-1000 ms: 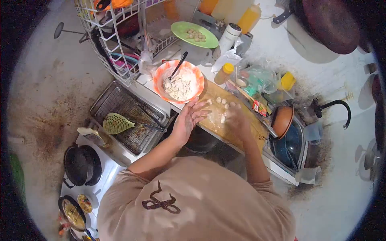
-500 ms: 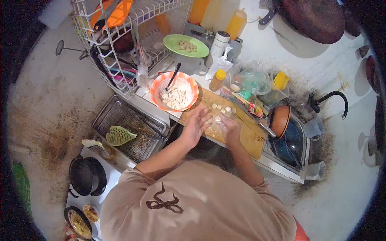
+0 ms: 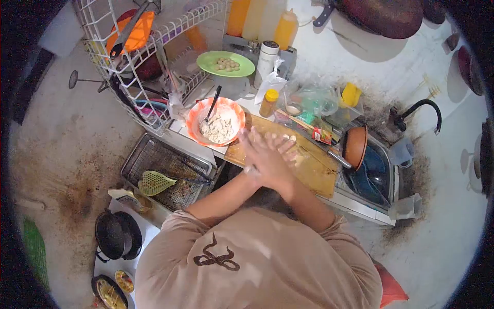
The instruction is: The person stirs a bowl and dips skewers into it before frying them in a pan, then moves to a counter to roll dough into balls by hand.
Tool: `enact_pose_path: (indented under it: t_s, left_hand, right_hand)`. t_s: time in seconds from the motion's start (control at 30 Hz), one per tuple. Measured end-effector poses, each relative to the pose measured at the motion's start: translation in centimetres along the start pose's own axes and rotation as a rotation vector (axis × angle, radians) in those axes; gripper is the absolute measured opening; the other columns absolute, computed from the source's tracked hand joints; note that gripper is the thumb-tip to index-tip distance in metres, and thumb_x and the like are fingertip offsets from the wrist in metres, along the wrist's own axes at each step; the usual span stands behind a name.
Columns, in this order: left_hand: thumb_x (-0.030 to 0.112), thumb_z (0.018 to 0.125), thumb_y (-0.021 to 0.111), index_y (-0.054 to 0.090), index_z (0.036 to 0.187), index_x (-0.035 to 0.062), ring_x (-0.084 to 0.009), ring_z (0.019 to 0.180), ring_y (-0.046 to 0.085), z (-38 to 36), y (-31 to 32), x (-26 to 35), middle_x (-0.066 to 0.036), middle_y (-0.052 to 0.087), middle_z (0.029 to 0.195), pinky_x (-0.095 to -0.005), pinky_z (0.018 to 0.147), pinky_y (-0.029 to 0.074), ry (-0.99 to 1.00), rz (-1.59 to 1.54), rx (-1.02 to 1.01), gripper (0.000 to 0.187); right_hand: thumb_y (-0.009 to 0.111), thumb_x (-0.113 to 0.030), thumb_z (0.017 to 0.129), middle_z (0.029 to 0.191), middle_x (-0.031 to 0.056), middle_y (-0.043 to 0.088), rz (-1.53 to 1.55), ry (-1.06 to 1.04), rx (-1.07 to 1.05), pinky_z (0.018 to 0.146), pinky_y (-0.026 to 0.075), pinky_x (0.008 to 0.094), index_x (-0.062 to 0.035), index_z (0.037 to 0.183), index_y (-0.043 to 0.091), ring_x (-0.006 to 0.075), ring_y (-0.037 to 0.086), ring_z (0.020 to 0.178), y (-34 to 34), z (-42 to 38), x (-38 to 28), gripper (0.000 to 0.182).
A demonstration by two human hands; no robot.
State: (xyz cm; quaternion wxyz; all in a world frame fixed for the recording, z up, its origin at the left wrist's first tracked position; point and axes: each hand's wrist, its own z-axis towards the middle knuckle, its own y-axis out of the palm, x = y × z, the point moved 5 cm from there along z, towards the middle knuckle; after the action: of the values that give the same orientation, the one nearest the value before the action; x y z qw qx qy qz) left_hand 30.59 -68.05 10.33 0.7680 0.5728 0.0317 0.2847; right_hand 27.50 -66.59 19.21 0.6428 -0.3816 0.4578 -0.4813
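My right hand (image 3: 264,159) lies across my left hand (image 3: 283,148), palm against palm, above the wooden board (image 3: 314,172). Both have their fingers stretched out; the left fingers show spread beyond the right hand. Whatever may be between the palms is hidden. Small pale round dough pieces (image 3: 293,138) lie on the board just past my fingers. Left of my hands stands an orange-and-white bowl (image 3: 193,121) of pale, floury pieces, with a black-handled spoon (image 3: 214,103) leaning in it. Farther back, a green plate (image 3: 242,71) carries several small round balls (image 3: 227,64).
A yellow-lidded jar (image 3: 268,103) and plastic bags (image 3: 314,100) stand behind the board. To its right, a brown pan (image 3: 356,148) rests by the sink (image 3: 378,180). A wire rack (image 3: 154,110) and a tray with a green strainer (image 3: 156,183) are at left.
My hands, apart over the board before, have come together palm to palm, the right across the left. The view has shifted slightly.
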Motion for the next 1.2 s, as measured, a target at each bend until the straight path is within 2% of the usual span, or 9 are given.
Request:
enact_pose_path:
  t_s: [0.1, 0.27, 0.37, 0.5, 0.67, 0.77, 0.9, 1.07, 1.2]
  left_hand:
    - [0.052, 0.084, 0.025, 0.029, 0.121, 0.0176, -0.0273, 0.116, 0.024, 0.1, 0.5, 0.7, -0.01, 0.025, 0.127, -0.0456, 0.093, 0.024, 0.024, -0.065, -0.192, 0.051]
    - [0.034, 0.088, 0.038, 0.057, 0.085, 0.0105, -0.0173, 0.073, 0.053, -0.7, 4.6, 1.2, -0.006, 0.057, 0.082, -0.0306, 0.064, 0.045, -0.091, -0.103, -0.444, 0.031]
    - [0.053, 0.084, 0.026, 0.02, 0.13, 0.0235, -0.0329, 0.126, 0.011, -0.3, 2.0, -1.4, -0.01, 0.013, 0.138, -0.0524, 0.099, 0.013, -0.076, 0.27, -0.316, 0.055]
    - [0.072, 0.072, 0.018, 0.016, 0.133, 0.0193, -0.0293, 0.125, 0.018, -0.6, 4.9, 1.9, -0.005, 0.015, 0.138, -0.0471, 0.099, 0.016, -0.082, -0.477, 0.295, 0.081]
    - [0.072, 0.072, 0.021, 0.013, 0.133, 0.025, -0.0292, 0.123, 0.022, -0.6, 4.2, -0.1, -0.003, 0.013, 0.138, -0.0465, 0.1, 0.017, 0.005, -0.153, 0.065, 0.077]
    - [0.071, 0.072, 0.02, 0.013, 0.133, 0.0277, -0.0283, 0.123, 0.023, -0.1, 4.5, 0.2, -0.003, 0.013, 0.138, -0.0457, 0.1, 0.017, 0.072, -0.116, 0.08, 0.075]
    - [0.072, 0.072, 0.018, 0.012, 0.132, 0.0302, -0.0277, 0.123, 0.022, 0.0, 5.3, 0.5, -0.003, 0.012, 0.138, -0.0453, 0.101, 0.017, 0.087, -0.01, 0.157, 0.074]
    - [0.069, 0.074, 0.016, 0.017, 0.132, 0.0186, -0.0295, 0.121, 0.027, -0.1, 4.6, 0.0, -0.008, 0.024, 0.134, -0.0435, 0.1, 0.02, 0.068, -0.197, 0.111, 0.076]
    - [0.071, 0.071, 0.014, 0.023, 0.129, 0.0073, -0.0264, 0.118, 0.032, -0.9, 3.3, 1.1, -0.011, 0.034, 0.128, -0.0406, 0.1, 0.022, -0.023, -0.199, 0.262, 0.086]
  right_hand:
    - [0.057, -0.036, 0.062, 0.134, 0.0133, 0.025, -0.035, -0.223, -0.064, 0.099, 0.009, 0.0534, -0.0126, 0.132, 0.02, 0.0332, 0.02, 0.124, -0.8, -1.1, -1.8, 0.082]
    - [0.058, -0.033, 0.061, 0.134, 0.0145, 0.024, -0.094, 0.034, 0.053, 0.098, 0.009, 0.0541, -0.0112, 0.131, 0.022, 0.034, 0.021, 0.123, -1.9, -0.3, 1.4, 0.081]
    - [0.058, -0.032, 0.061, 0.133, 0.0144, 0.025, -0.159, -0.142, -0.005, 0.098, 0.011, 0.0553, -0.012, 0.13, 0.025, 0.035, 0.023, 0.122, -0.5, 0.4, -1.3, 0.079]
    - [0.056, -0.032, 0.063, 0.133, 0.013, 0.026, -0.103, -0.117, -0.009, 0.098, 0.008, 0.0555, -0.0135, 0.13, 0.024, 0.0336, 0.025, 0.122, -2.4, -2.0, -1.1, 0.076]
    - [0.057, -0.036, 0.059, 0.134, 0.0143, 0.024, -0.096, -0.078, 0.045, 0.097, 0.01, 0.0566, -0.0117, 0.129, 0.027, 0.0363, 0.025, 0.12, -2.3, -1.0, 0.2, 0.079]
    - [0.054, -0.04, 0.06, 0.135, 0.016, 0.02, -0.096, -0.234, 0.036, 0.097, 0.011, 0.0556, -0.0077, 0.128, 0.03, 0.038, 0.022, 0.121, -2.2, -1.8, -2.2, 0.079]
    - [0.049, -0.046, 0.068, 0.135, 0.0149, 0.022, -0.151, -0.063, 0.015, 0.098, 0.007, 0.055, -0.0139, 0.131, 0.023, 0.0348, 0.018, 0.125, -1.2, -2.0, 0.6, 0.076]
    - [0.046, -0.045, 0.071, 0.134, 0.0141, 0.025, 0.477, -0.033, 0.285, 0.098, 0.006, 0.0548, -0.0109, 0.131, 0.024, 0.0341, 0.016, 0.126, -3.7, 0.1, 1.6, 0.072]
    - [0.055, -0.024, 0.069, 0.129, 0.0118, 0.035, 0.243, -0.014, 0.09, 0.099, 0.002, 0.0522, -0.0076, 0.126, 0.033, 0.032, 0.016, 0.126, -2.9, -1.8, 3.9, 0.064]
